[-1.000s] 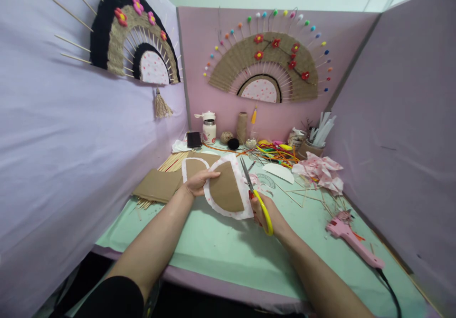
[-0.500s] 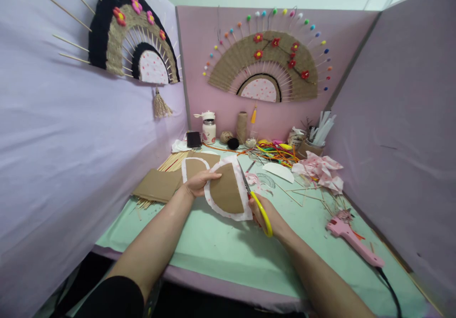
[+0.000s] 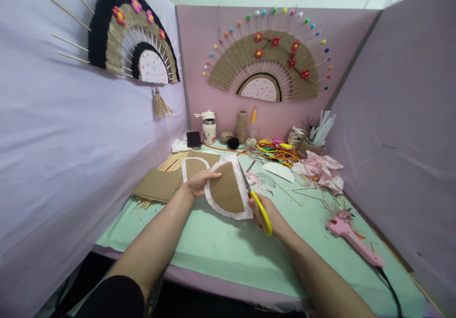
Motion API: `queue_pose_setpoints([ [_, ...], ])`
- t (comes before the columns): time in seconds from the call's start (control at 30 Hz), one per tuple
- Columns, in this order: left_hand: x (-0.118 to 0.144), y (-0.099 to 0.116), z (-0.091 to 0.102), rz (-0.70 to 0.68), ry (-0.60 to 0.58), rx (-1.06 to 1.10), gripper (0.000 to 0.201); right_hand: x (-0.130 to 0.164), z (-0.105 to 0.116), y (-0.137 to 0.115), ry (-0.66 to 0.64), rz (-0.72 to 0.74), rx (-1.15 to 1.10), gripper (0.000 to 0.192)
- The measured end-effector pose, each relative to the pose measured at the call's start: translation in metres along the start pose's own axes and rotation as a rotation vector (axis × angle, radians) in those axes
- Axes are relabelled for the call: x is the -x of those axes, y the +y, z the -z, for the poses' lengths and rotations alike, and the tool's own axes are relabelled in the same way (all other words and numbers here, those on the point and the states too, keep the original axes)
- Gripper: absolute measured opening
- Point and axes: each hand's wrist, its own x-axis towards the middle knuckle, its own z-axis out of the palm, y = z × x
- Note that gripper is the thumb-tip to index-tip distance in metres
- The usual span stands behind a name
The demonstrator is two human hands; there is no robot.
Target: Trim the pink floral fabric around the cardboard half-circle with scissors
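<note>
While your left hand (image 3: 197, 183) pinches the cardboard half-circle (image 3: 227, 190) at its left edge above the table (image 3: 221, 246), your right hand (image 3: 265, 213) grips the yellow scissors (image 3: 257, 200), blades at its cloth border on the right; the blade tips are hard to make out.

Mint-green surface (image 3: 221, 246). On it: pink glue gun (image 3: 352, 242) at right, brown cardboard sheet (image 3: 156, 185) at left over bamboo sticks (image 3: 174, 160), crumpled pink paper (image 3: 320, 169), white jar (image 3: 209, 128), black phone (image 3: 194, 139), twine spool (image 3: 242, 126) at back.
</note>
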Motion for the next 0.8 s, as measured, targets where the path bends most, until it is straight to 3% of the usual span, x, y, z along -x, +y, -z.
queue_pose_setpoints([
  [0.8,0.0001,-0.0001,0.0017,-0.007,0.028,-0.005,0.056,-0.0023,-0.0012,0.0050,0.008,-0.056,-0.053,0.043],
])
